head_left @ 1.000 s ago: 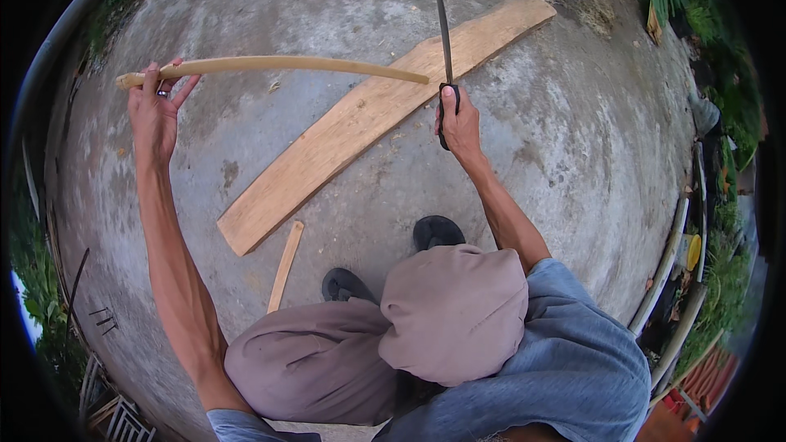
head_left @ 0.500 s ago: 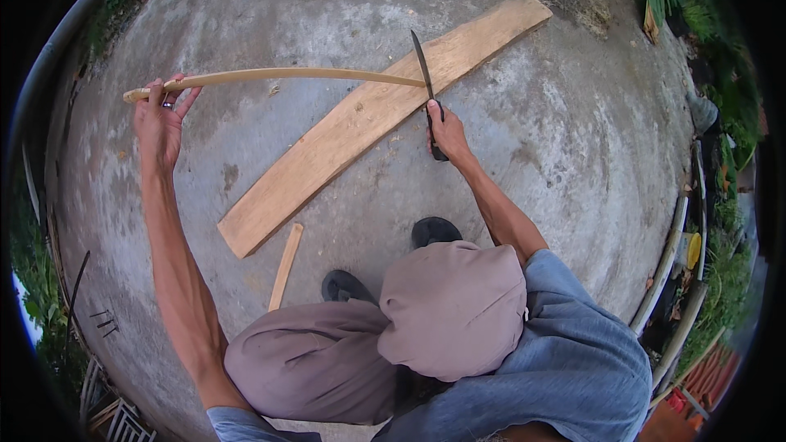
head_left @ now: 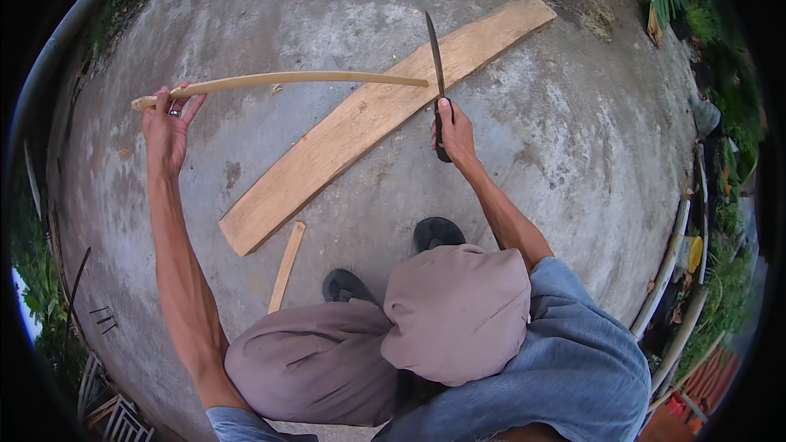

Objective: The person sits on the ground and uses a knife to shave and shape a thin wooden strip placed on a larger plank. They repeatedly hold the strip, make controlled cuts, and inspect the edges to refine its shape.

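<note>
A long, thin, pale wooden strip [head_left: 311, 77] is pinched at its left end by my left hand [head_left: 169, 127]. Its far end reaches over a thick wooden plank [head_left: 352, 127] that lies slantwise on the concrete. My right hand [head_left: 456, 133] is wrapped round the black handle of a knife [head_left: 434, 45], whose long dark blade points away from me. The blade stands just right of the strip's tip, above the plank; a small gap shows between blade and tip.
A short wooden slat [head_left: 286, 266] lies on the concrete floor [head_left: 573, 180] by my left knee. My dark shoes [head_left: 438, 233] are planted in front of me. Pale poles [head_left: 663, 278] and plants edge the right side; a grey pipe [head_left: 74, 24] curves along the left.
My right hand and the knife have shifted slightly right, and the blade has come away from the strip's tip. My left hand has moved a little right and down with the strip.
</note>
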Demonstrator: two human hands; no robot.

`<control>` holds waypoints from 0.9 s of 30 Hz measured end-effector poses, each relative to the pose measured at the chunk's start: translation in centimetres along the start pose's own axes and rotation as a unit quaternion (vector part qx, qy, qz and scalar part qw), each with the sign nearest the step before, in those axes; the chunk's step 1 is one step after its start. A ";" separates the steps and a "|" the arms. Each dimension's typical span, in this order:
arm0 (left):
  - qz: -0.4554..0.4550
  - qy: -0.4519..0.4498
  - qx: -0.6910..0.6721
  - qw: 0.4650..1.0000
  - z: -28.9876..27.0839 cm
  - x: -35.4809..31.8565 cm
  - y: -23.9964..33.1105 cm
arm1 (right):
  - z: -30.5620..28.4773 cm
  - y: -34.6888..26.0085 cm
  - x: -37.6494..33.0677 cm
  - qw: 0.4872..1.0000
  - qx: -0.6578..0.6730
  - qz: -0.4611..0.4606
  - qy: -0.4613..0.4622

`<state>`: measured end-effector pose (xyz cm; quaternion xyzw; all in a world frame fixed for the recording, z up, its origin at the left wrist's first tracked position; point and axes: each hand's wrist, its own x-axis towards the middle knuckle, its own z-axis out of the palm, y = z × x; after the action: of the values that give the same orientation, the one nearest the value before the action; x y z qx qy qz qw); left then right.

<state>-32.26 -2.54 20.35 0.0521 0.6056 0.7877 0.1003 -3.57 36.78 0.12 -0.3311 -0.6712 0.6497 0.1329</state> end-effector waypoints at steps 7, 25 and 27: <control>-0.037 0.048 -0.033 0.998 -2.0 -0.8 -1.8 | -1.9 0.8 1.9 0.978 0.094 0.159 -0.100; -0.071 0.373 -0.269 0.885 -9.9 -38.3 -24.7 | 0.2 0.4 -2.0 0.947 -0.307 -0.060 -0.067; -0.059 0.357 -0.251 0.898 -10.1 -39.0 -24.9 | 1.4 -0.1 -2.9 0.949 -0.293 -0.084 -0.074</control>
<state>6.07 -14.52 -4.75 -0.2958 0.3845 0.8719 -0.0668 -2.33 33.92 0.81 -0.2491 -0.8655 0.4333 0.0342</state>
